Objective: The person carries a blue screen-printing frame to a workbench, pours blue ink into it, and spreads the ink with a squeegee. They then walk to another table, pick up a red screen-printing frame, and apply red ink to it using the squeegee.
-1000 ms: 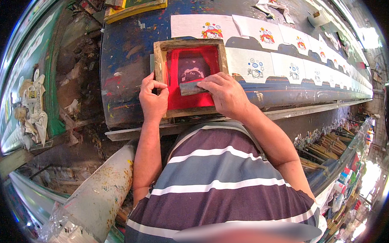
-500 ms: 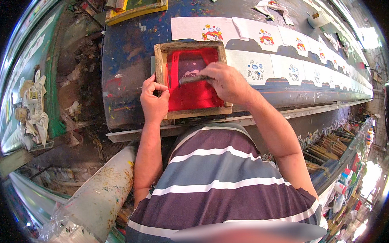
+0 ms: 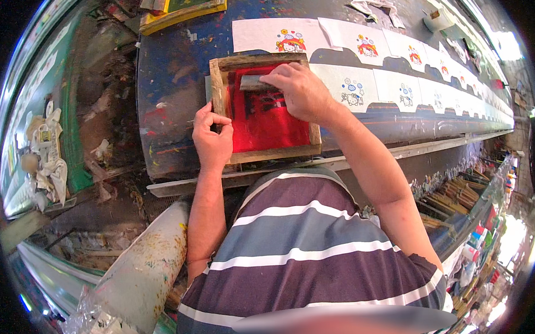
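A wooden-framed printing screen (image 3: pixel 273 154) lies on the long dark table just in front of me, its mesh coated with wet red ink (image 3: pixel 266 134). My right hand (image 3: pixel 303 94) is closed on a squeegee (image 3: pixel 251 83), a flat greyish blade resting on the mesh near the frame's far side. Below the blade, dark patches of a design show through the red. My left hand (image 3: pixel 212 138) grips the frame's left bar, thumb and fingers pinched on the wood. Whatever lies under the screen is mostly hidden.
Two rows of white printed pieces (image 3: pixel 353 93) with cartoon designs run along the table to the right. A yellow-framed screen (image 3: pixel 182 11) sits at the far left. A pale container (image 3: pixel 438 21) stands at far right. Several wooden-handled tools (image 3: pixel 457 198) lie in a rack beside me.
My right hand has pushed the squeegee from the middle of the mesh to its far part. Red ink now covers the paler middle patch. My left hand has stayed on the frame.
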`<state>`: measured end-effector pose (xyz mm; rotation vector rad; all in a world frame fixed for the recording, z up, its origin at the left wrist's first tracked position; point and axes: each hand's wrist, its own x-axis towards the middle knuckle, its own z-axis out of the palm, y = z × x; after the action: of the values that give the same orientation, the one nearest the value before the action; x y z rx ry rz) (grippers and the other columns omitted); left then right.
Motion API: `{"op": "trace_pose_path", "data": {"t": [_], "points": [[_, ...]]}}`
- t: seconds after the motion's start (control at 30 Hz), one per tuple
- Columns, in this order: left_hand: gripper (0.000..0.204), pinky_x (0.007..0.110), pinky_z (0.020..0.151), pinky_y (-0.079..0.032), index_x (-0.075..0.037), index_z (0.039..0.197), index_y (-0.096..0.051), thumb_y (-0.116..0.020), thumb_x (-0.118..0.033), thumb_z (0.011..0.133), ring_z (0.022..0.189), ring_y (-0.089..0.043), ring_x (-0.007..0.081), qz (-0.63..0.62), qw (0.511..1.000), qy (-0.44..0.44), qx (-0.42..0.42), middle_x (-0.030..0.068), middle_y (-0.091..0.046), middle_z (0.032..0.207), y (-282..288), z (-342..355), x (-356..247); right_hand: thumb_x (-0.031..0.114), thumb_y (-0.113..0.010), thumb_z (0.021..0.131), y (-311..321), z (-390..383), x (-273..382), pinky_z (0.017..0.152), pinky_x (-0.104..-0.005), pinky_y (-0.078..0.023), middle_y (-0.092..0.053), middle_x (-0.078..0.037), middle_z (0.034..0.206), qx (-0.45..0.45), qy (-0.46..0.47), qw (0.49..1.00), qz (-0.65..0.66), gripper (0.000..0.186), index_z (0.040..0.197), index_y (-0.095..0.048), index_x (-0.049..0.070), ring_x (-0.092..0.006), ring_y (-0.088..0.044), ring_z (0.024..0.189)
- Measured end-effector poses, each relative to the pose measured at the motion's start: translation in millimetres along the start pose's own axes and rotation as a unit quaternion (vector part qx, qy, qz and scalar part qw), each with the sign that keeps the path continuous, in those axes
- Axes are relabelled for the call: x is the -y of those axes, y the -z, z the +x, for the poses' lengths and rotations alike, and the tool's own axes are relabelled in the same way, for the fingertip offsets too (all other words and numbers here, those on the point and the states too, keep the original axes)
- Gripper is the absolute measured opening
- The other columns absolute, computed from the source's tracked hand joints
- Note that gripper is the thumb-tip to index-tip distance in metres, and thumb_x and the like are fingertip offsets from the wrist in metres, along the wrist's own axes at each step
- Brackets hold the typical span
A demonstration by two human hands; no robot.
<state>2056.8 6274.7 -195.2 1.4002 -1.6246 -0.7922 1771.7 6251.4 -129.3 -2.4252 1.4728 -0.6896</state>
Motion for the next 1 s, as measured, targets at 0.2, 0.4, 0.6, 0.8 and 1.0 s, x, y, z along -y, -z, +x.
{"op": "trace_pose_path", "data": {"t": [0.2, 0.4, 0.6, 0.8, 1.0], "points": [[0.011, 0.048, 0.117, -0.052, -0.005, 0.087, -0.075, -0.078, 0.005, 0.083, 0.143, -0.065, 0.0383, 0.017, 1.000, -0.017, -0.012, 0.0244, -0.071, 0.143, -1.6, 0.3, 0.6, 0.003, -0.072, 0.083, -5.6, -40.7, 37.3, 0.103, -0.0489, -0.056, -0.075, -0.011, 0.120, -0.011, 0.036, 0.999, -0.008, 0.045, 0.128, -0.079, 0.011, -0.0345, -0.070, 0.112], [0.013, 0.045, 0.116, -0.053, -0.004, 0.087, -0.075, -0.078, 0.007, 0.082, 0.140, -0.067, 0.0374, -0.010, 1.000, -0.016, -0.014, 0.0242, -0.071, 0.143, -3.5, -0.4, 6.2, 0.013, -0.075, 0.086, -6.3, -78.6, 69.5, 0.101, -0.0490, -0.056, -0.073, -0.008, 0.125, 0.027, 0.047, 0.998, -0.012, 0.047, 0.133, -0.077, 0.014, -0.0314, -0.068, 0.115], [0.014, 0.043, 0.115, -0.053, -0.004, 0.088, -0.075, -0.079, 0.007, 0.082, 0.140, -0.068, 0.0352, -0.024, 1.000, -0.017, -0.010, 0.0237, -0.070, 0.148, -4.3, 0.2, 14.3, 0.018, -0.077, 0.089, -4.8, -95.2, 85.0, 0.103, -0.0480, -0.056, -0.073, -0.008, 0.126, 0.044, 0.038, 0.998, 0.003, 0.043, 0.131, -0.079, 0.014, -0.0321, -0.067, 0.119], [0.017, 0.044, 0.117, -0.052, -0.004, 0.097, -0.078, -0.078, 0.007, 0.084, 0.141, -0.067, 0.0360, -0.030, 0.999, -0.010, -0.015, 0.0230, -0.070, 0.149, -5.6, 1.0, 11.9, 0.024, -0.091, 0.084, 0.6, -101.7, 81.6, 0.107, -0.0501, -0.056, -0.072, -0.010, 0.127, 0.041, 0.039, 0.995, 0.085, 0.046, 0.126, -0.079, 0.011, -0.0347, -0.067, 0.123], [0.048, 0.046, 0.123, -0.049, -0.006, 0.131, -0.077, -0.076, 0.006, 0.085, 0.146, -0.063, 0.0385, 0.022, 0.999, -0.038, -0.010, 0.0240, -0.068, 0.151, -3.8, -0.7, 3.1, 0.010, -0.090, 0.084, 11.6, -133.7, 67.3, 0.109, -0.0504, -0.055, -0.073, -0.015, 0.131, -0.112, -0.044, 0.985, 0.121, 0.041, 0.123, -0.078, 0.008, -0.0377, -0.067, 0.126]]}}
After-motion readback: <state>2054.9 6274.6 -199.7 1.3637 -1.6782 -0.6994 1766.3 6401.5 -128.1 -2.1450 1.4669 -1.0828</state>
